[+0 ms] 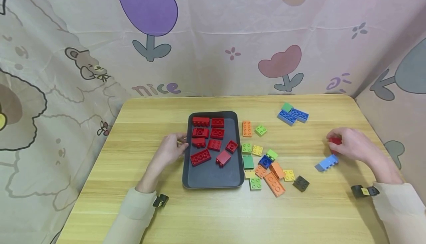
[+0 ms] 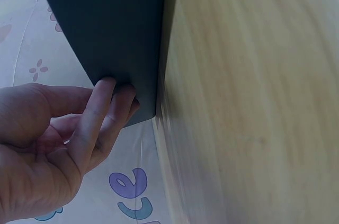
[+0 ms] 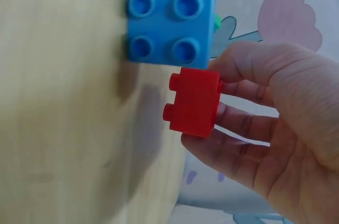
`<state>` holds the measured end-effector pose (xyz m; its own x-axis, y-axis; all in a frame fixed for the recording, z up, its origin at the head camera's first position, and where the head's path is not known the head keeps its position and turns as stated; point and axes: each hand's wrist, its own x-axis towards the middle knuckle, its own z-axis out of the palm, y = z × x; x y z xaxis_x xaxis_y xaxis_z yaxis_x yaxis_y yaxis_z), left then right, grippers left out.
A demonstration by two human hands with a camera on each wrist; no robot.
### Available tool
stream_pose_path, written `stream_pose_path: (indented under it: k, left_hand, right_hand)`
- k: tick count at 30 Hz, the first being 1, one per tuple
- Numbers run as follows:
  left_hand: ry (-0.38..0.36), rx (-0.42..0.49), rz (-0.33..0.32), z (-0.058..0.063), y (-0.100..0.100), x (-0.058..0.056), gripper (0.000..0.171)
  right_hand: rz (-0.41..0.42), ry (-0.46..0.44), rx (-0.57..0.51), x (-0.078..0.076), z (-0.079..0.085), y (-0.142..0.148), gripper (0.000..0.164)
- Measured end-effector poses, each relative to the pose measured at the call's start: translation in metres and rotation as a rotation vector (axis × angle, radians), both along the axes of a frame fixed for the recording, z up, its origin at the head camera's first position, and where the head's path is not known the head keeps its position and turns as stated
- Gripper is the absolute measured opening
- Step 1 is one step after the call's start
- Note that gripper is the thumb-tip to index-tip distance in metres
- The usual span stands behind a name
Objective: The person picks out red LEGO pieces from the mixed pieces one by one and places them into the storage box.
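At the table's right side my right hand [image 1: 353, 144] pinches a red building brick [image 3: 195, 102] between thumb and fingers, its studs facing the table in the right wrist view. A light blue brick [image 1: 327, 162] lies just in front of that hand. My left hand [image 1: 170, 148] is at the left side of a dark grey tray [image 1: 213, 180], its fingertips at the outer wall [image 2: 122, 33] in the left wrist view. Several red bricks [image 1: 200, 157] lie inside the tray, some upright and some on their sides.
Right of the tray lie loose bricks: an orange one [image 1: 274, 184], a dark green one [image 1: 248, 162], a yellow one [image 1: 289, 175] and a black one [image 1: 301, 183]. Two blue bricks [image 1: 299, 115] and a green one [image 1: 287, 107] are farther back. A printed cloth [image 1: 213, 70] hangs behind the table.
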<state>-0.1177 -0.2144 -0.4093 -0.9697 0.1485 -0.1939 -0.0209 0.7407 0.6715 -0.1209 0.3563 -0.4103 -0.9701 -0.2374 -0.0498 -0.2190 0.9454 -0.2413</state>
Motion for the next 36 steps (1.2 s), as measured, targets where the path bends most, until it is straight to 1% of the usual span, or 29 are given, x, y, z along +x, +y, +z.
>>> stream_pose_path:
  k: [5,15,19,24,30,36]
  left_hand:
    - [-0.004,0.006,0.006,0.0,0.0,0.0,0.042]
    - [-0.014,0.02,0.01,-0.001,0.001,-0.001,0.042]
    - [-0.006,0.015,0.01,-0.001,0.001,0.0,0.042]
    - [-0.008,0.018,0.009,-0.001,0.0,-0.001,0.042]
    - [0.0,0.012,0.004,-0.001,0.0,-0.001,0.041]
    - [0.009,0.001,0.0,-0.002,0.0,-0.001,0.041]
  right_hand:
    - [0.033,0.042,0.003,-0.001,0.008,-0.007,0.019]
    - [0.084,0.014,0.021,-0.004,0.025,-0.031,0.026]
    - [0.124,0.03,0.015,-0.005,0.032,-0.042,0.025]
    - [0.198,0.089,0.002,-0.005,0.041,-0.06,0.023]
    - [0.302,0.157,0.003,-0.005,0.047,-0.084,0.022]
    - [0.401,0.17,-0.007,-0.007,0.052,-0.109,0.028]
